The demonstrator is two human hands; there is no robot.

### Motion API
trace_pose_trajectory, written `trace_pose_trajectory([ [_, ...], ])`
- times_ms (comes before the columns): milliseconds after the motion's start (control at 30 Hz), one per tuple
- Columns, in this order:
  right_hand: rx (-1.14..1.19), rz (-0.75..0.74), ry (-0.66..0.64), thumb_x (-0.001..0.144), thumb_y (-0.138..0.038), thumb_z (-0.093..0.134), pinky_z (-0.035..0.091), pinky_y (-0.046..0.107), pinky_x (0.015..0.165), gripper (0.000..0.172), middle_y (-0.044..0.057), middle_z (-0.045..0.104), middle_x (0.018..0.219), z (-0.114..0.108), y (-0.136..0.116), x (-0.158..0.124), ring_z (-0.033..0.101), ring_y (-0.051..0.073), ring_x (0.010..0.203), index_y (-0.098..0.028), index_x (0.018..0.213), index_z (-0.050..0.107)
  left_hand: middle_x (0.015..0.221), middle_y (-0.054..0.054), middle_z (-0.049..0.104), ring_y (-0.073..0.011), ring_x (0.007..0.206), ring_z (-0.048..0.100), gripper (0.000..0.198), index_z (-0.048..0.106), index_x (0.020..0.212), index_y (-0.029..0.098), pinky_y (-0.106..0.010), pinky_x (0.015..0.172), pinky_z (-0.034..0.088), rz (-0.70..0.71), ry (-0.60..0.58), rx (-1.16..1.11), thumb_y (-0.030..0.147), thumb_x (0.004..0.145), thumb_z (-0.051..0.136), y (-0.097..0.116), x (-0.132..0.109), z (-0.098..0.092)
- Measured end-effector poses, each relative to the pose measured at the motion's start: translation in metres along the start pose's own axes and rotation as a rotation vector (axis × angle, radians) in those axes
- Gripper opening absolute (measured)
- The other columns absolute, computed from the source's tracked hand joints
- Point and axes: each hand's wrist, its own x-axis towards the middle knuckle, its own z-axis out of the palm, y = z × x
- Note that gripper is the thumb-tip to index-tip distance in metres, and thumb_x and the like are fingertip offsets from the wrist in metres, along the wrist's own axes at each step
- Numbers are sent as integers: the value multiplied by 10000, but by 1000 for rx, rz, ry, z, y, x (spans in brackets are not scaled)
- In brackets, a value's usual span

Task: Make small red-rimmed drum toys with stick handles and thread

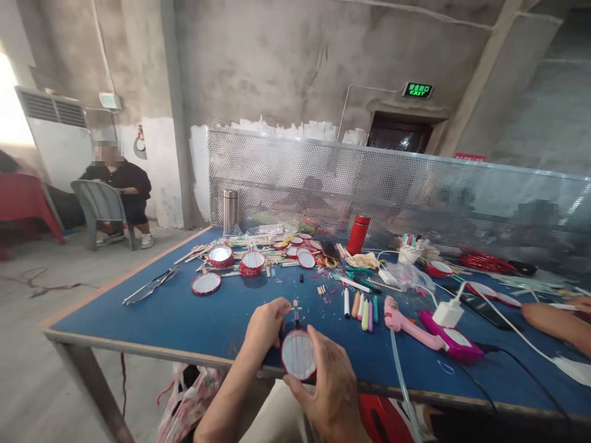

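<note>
My right hand (330, 381) is wrapped round a small red-rimmed toy drum (298, 355) with a white face, held at the table's near edge. My left hand (266, 323) pinches a thin coloured stick (296, 311) that stands up from the top of the drum. Both hands are closed. More red-rimmed drums (252, 263) and flat round lids (205, 283) lie further back on the blue table (161, 320).
Coloured sticks (362, 306), a pink glue gun (406, 325), a white plug with cables (447, 314), a red bottle (358, 234) and a steel flask (229, 210) lie on the table. Another person's arm (556, 323) rests at right. A perforated screen backs the table. A person sits on a chair at far left.
</note>
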Motion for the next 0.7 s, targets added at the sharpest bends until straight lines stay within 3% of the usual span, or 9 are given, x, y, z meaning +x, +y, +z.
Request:
trace_pose_trajectory([
  [700,-3,-28,49,786,-431,629,503,468,824,722,168,616,1151,3,2,1,604,309,1010,-117,1375,353,495,73,561,-86,326,506,256,627,819,226,-174,476,391,-18,-12,-15,290,888,389,1,1,1],
])
